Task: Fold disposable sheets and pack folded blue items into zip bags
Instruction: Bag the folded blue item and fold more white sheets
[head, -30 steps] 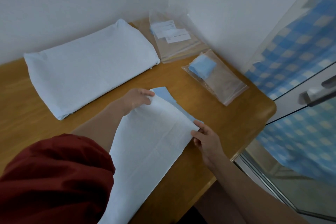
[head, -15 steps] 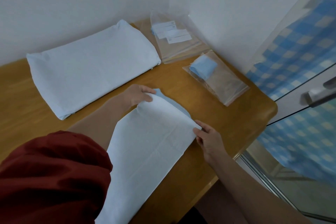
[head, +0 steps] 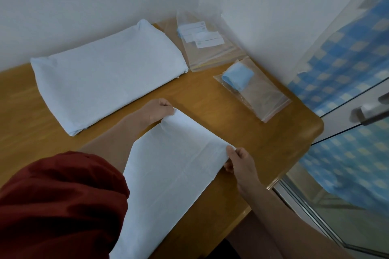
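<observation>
White walls meet in a corner behind a wooden counter (head: 263, 132), with a glass door and blue checked fabric down the right edge of the frame. At lower centre lies the disposable sheet (head: 174, 170), a long pale strip running from the bottom edge up toward the middle. The left hand (head: 160, 109) pinches its upper-left corner with curled fingers. The right hand (head: 240, 160) pinches the opposite corner between thumb and fingers, and that far edge is lifted slightly off the wood.

A fold appears to be under way, and the strip likely needs more folds before it would fit a bag. One packing looks done: right of centre, a zip bag (head: 265, 101) lies flat with a folded blue item (head: 239, 75) in its upper end. Whether its seal is closed I cannot tell.

Much seems left. A thick pale pile (head: 109, 71), probably more sheets, fills the upper left, and a heap of clear bags (head: 210, 57) rests in the corner at upper centre. White labels (head: 202, 35) show on those bags, but the print is too small to read and no brand is legible.
</observation>
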